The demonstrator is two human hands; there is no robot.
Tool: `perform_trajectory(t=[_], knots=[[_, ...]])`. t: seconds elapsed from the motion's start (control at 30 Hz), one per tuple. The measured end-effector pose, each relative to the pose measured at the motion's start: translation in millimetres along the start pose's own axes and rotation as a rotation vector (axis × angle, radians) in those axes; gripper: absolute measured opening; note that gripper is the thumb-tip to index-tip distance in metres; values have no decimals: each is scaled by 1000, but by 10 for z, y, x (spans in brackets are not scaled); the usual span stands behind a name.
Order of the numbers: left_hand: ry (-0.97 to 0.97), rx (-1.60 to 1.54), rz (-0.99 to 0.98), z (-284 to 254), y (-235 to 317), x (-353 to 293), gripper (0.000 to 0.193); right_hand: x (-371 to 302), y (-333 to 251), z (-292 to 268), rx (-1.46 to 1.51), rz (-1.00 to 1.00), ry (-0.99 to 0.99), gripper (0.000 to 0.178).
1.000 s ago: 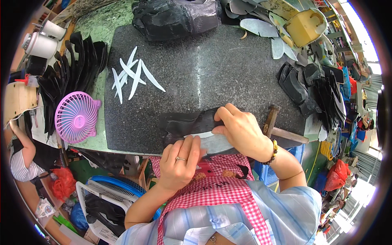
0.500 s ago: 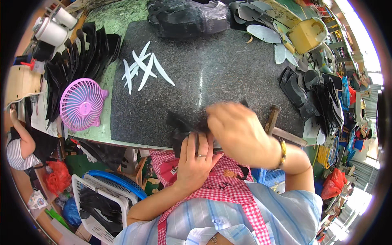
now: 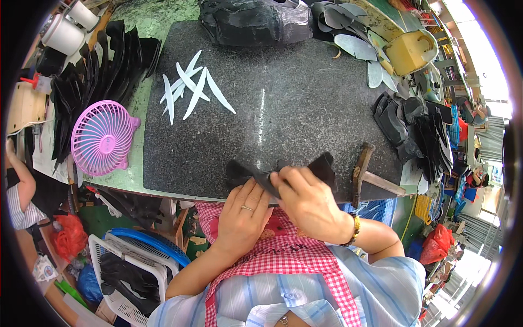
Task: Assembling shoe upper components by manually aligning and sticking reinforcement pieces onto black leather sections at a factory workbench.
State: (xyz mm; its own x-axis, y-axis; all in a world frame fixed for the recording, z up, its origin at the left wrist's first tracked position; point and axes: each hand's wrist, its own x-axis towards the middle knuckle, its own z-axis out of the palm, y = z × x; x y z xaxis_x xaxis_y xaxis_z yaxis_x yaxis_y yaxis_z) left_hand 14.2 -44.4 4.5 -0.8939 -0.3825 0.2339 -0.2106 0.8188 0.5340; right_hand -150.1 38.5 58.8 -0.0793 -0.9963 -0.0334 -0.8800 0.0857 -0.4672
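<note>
At the near edge of the dark stone slab point(image 3: 218, 141), I have both hands on a curved black leather-like piece point(image 3: 324, 170). My left hand point(image 3: 245, 212) presses on its left part, fingers together and a ring on one of them. Bunched fingers of my right hand point(image 3: 299, 191) grip the middle of the piece; its far ends stick out on either side. A hammer point(image 3: 366, 169) lies on the slab to the right of my right hand. White curved strips point(image 3: 190, 90) lie in a loose pile at the upper left.
Stacks of black pieces stand at the left point(image 3: 103, 71) and right point(image 3: 392, 122). A pink fan point(image 3: 106, 139) is on the left edge. A black bundle point(image 3: 256, 24) lies at the back, near a yellow container point(image 3: 411, 52). Beneath the left edge is a white basket point(image 3: 98, 256).
My right hand, blurred and raised before, has come down onto the black piece and closed on it. More of the piece's right end shows. My left hand has shifted slightly left.
</note>
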Motion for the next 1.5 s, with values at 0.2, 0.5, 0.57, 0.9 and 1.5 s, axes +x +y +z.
perform_trajectory(t=[0.2, 0.5, 0.57, 0.9, 1.5], knots=[[9, -434, -273, -483, -128, 173, 35, -87, -27, 121, -88, -75, 5, 48], [125, -232, -663, -338, -37, 378, 35, -99, -189, 241, -263, -80, 20, 49], [130, -592, -738, -422, -63, 274, 21, -94, -179, 257, -262, -81, 37, 48], [-41, -572, -634, -512, -133, 218, 14, -32, -161, 235, -209, -167, 54, 29], [143, -534, -688, -466, -253, 140, 13, 184, -48, 227, 348, 21, 137, 12]])
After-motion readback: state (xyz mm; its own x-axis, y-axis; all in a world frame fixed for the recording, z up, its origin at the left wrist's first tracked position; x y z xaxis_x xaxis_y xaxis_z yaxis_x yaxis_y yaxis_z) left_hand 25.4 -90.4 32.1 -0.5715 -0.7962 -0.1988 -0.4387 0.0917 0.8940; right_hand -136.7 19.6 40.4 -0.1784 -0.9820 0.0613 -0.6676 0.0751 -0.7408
